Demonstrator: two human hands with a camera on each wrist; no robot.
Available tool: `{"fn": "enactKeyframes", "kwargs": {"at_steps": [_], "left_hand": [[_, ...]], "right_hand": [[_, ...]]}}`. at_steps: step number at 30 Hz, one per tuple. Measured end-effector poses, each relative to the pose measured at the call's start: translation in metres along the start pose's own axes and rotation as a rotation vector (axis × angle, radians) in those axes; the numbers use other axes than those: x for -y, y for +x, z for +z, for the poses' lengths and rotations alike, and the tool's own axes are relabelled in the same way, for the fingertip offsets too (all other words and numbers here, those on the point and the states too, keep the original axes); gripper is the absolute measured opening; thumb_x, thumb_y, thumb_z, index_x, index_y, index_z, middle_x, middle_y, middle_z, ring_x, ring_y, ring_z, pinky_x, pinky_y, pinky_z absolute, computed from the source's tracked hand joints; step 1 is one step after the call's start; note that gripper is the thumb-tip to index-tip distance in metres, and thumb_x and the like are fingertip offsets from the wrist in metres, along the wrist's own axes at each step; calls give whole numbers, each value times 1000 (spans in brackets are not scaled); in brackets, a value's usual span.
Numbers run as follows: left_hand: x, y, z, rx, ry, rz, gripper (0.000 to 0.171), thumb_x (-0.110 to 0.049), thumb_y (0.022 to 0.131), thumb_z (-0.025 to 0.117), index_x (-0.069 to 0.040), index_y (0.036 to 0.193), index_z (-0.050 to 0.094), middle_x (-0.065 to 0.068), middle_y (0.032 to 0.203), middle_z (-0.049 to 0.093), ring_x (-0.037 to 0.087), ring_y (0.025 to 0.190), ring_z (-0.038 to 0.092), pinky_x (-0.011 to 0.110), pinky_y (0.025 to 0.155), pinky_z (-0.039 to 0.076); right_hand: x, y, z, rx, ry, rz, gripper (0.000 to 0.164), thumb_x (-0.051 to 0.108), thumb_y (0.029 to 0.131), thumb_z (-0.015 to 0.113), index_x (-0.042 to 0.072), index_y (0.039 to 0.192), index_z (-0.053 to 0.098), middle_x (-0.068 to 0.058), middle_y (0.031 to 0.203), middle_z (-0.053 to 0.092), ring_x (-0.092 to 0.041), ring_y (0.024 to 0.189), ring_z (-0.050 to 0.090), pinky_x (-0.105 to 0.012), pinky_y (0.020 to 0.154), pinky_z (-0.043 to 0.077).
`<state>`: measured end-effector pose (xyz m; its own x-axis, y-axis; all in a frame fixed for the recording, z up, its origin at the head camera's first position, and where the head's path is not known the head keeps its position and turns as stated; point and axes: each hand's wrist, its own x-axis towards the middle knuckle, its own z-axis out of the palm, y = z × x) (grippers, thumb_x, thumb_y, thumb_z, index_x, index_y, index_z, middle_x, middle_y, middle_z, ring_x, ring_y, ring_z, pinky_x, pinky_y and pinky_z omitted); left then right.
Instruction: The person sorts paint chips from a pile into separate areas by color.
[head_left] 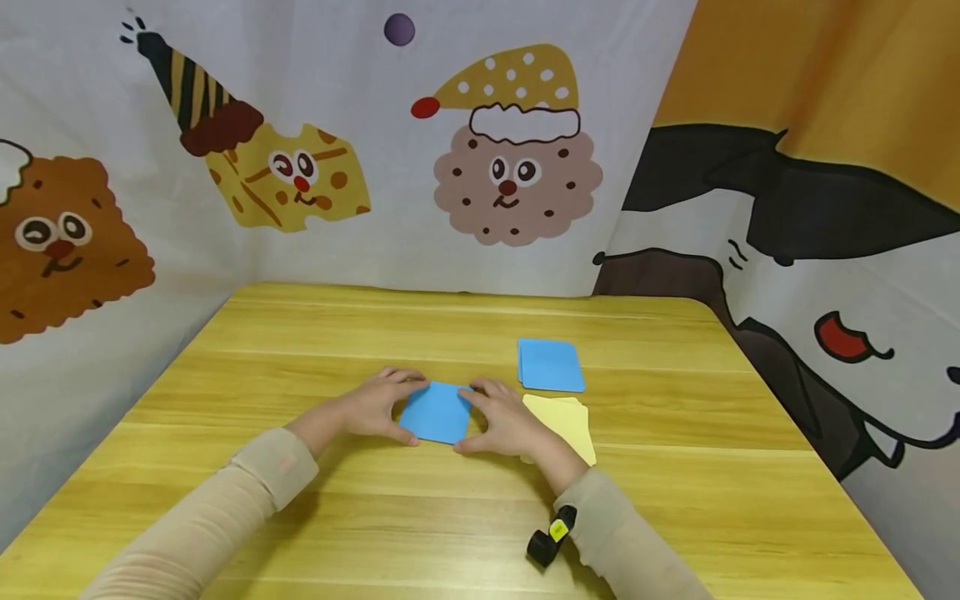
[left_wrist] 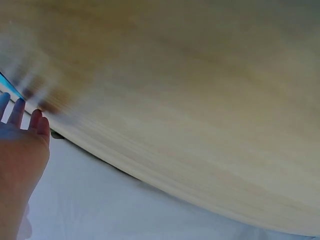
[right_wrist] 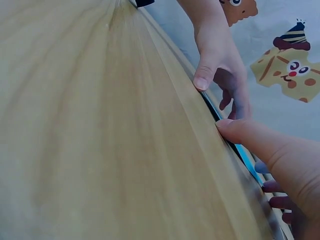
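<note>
A square blue card [head_left: 437, 414] lies on the wooden table between the two hands. My left hand [head_left: 375, 406] grips its left side, thumb at the near corner and fingertips at the far corner. On the opposite side my right hand [head_left: 504, 419] holds the card the same way, its thumb at the near right corner. From the right wrist view, the card [right_wrist: 245, 159] shows only as a thin blue strip low at the tabletop, with both thumbs at its near edge. The left wrist view catches the left hand [left_wrist: 22, 155] at its margin.
Right of the hands lie a small stack of blue cards [head_left: 551, 365] and, nearer, a stack of yellow cards [head_left: 562, 423] partly covered by the right hand and wrist. The wooden table [head_left: 360, 533] ends at a printed cloth [head_left: 405, 258] behind. A black strap [head_left: 551, 537] hangs at the right sleeve.
</note>
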<state>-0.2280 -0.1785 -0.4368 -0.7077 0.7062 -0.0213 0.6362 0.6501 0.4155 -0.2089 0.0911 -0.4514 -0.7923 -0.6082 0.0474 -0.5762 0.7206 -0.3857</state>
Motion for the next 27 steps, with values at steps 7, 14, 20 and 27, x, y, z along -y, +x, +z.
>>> {"fn": "enactKeyframes", "kwargs": {"at_steps": [7, 14, 20, 27], "left_hand": [[-2, -1, 0, -5, 16, -21, 100, -63, 71, 73, -4, 145, 41, 13, 145, 37, 31, 128, 31, 55, 101, 31], [-8, 1, -1, -44, 18, -3, 101, -62, 69, 76, -2, 143, 43, 13, 141, 38, 29, 126, 32, 53, 100, 33], [-14, 8, -3, -81, 16, -1, 100, -57, 67, 80, -3, 143, 44, 10, 137, 39, 28, 125, 32, 52, 99, 34], [-23, 23, -6, -99, -7, 0, 100, -55, 68, 80, -4, 145, 42, 11, 137, 37, 26, 124, 32, 49, 97, 37]], "right_hand": [[1, 1, -1, 15, 30, -4, 89, 55, 75, 74, 13, 146, 42, -11, 144, 37, -31, 133, 30, -51, 107, 22], [-2, -2, -5, 24, 51, -19, 91, 54, 74, 76, 13, 147, 40, -9, 142, 37, -29, 132, 30, -50, 106, 24], [-7, -6, -17, 12, 113, -32, 91, 49, 74, 78, 15, 148, 38, -8, 142, 36, -28, 132, 28, -51, 104, 25], [-19, -11, -30, 12, 97, -28, 92, 47, 74, 78, 15, 149, 36, -13, 146, 32, -29, 133, 27, -52, 103, 28]]}}
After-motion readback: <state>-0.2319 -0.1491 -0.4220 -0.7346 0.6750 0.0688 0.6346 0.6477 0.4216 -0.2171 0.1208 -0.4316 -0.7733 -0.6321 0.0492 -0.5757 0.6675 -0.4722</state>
